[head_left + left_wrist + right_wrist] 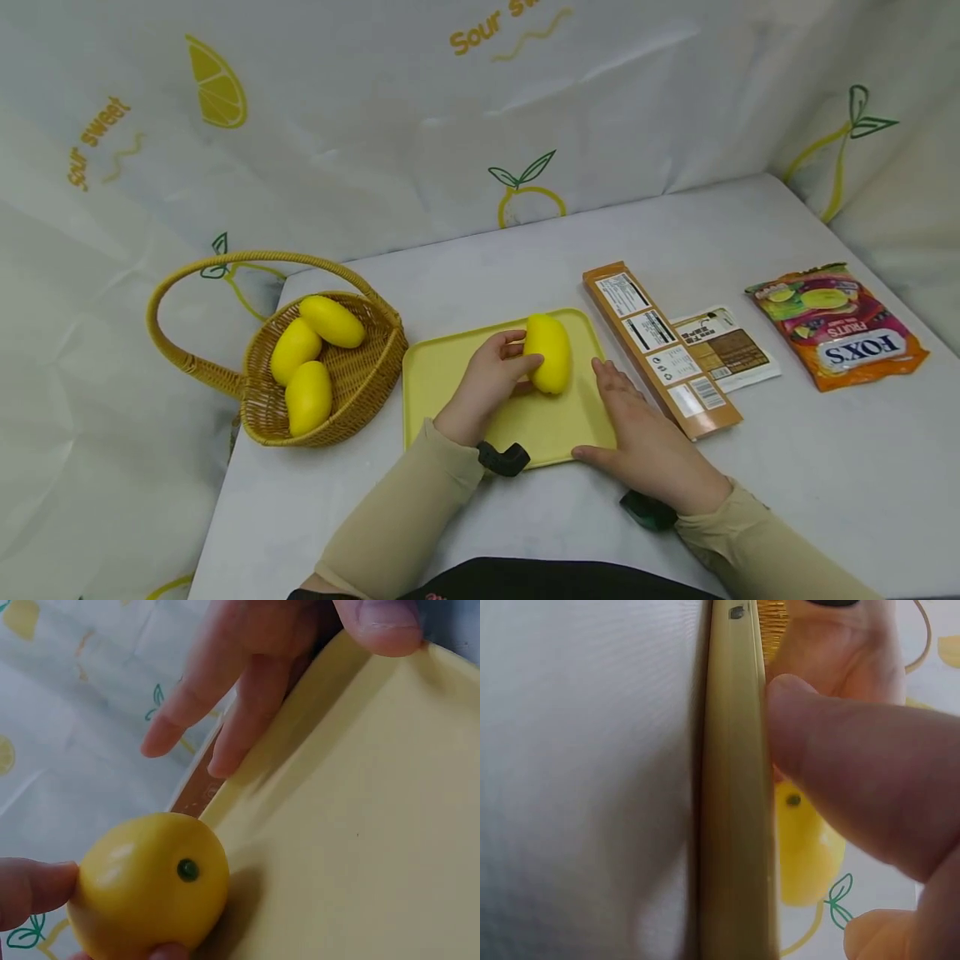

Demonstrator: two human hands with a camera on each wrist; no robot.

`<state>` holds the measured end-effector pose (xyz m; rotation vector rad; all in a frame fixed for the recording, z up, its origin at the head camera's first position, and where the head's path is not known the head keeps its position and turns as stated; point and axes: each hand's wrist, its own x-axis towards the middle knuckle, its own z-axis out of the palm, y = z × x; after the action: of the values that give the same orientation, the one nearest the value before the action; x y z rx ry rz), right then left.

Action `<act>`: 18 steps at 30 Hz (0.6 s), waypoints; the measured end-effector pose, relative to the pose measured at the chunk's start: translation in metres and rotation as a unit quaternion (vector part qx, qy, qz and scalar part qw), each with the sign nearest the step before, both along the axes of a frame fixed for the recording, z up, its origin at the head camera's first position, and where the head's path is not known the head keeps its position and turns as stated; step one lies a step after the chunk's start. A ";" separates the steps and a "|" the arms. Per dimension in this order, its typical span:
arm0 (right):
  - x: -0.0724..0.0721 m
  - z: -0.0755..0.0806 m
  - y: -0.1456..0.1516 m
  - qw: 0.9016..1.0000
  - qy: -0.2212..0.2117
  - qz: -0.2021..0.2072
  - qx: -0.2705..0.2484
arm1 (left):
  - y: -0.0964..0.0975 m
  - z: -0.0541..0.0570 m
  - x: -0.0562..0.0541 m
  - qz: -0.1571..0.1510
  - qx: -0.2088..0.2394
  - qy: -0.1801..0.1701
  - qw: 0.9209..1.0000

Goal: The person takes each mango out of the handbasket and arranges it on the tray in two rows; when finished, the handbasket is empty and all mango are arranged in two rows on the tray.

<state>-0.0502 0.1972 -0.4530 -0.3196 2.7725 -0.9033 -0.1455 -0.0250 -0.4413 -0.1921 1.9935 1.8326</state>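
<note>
White cloth (375, 150) with lemon prints backs the tabletop (862, 467). Head view: the left hand (491, 375) grips a yellow fruit (549, 354) over the right part of a yellow tray (435, 375); the right hand (652, 442), fingers spread, lies along the tray's right side. Three more yellow fruits (308, 400) sit in a wicker basket (371, 400) to the left, and an orange box (663, 350) lies to the right. Left wrist view: fingertips (49, 889) hold the fruit, its green tip showing. Right wrist view: the thumb (855, 757) of the right hand is at the tray's rim.
</note>
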 end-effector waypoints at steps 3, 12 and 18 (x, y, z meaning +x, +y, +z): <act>0.000 0.000 -0.001 1.000 0.006 0.003 -0.001 | 0.008 0.001 -0.005 0.007 -0.006 -0.005 1.000; 0.000 -0.001 -0.001 1.000 0.007 0.005 -0.001 | 0.032 -0.001 -0.015 0.019 -0.014 -0.012 1.000; 0.000 0.000 0.000 1.000 0.009 0.006 0.000 | 0.043 -0.002 -0.017 0.017 -0.036 0.001 0.999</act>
<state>-0.0502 0.1974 -0.4533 -0.3450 2.7834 -0.9011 -0.1620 0.0182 -0.4432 -0.2468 2.0718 1.7843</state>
